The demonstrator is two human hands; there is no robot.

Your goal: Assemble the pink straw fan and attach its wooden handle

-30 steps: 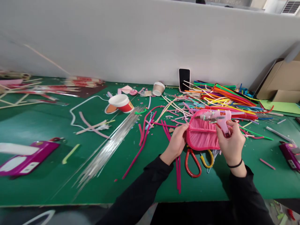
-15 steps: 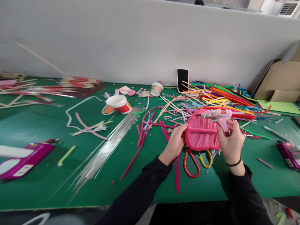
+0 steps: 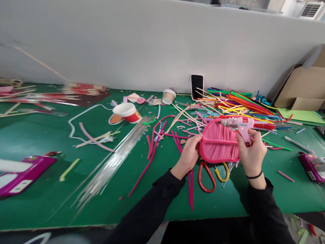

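Observation:
My left hand [image 3: 188, 154] pinches the left edge of a pink leaf-shaped piece [image 3: 220, 149], which has a dark pink rim and a rib across its middle. Wrapped round the handle of a pink glue gun [image 3: 242, 128] is my right hand [image 3: 252, 154]. The gun points left, its nozzle over the upper part of the piece. Scissors with one red and one yellow handle [image 3: 207, 178] lie below the piece, their blades hidden. Dark pink strips [image 3: 191, 193] lie on the table under my left wrist.
A bundle of thin wires [image 3: 114, 166] stretches across the green table [image 3: 101, 210]. Paper cups [image 3: 128, 112], a phone [image 3: 197, 86] and a heap of colourful pipe cleaners [image 3: 243, 105] stand or lie farther back. Purple devices [image 3: 27, 174] sit at the sides.
The glue gun and my right hand have shifted slightly right over the pink piece. My left hand keeps its grip. The whole view has moved a little.

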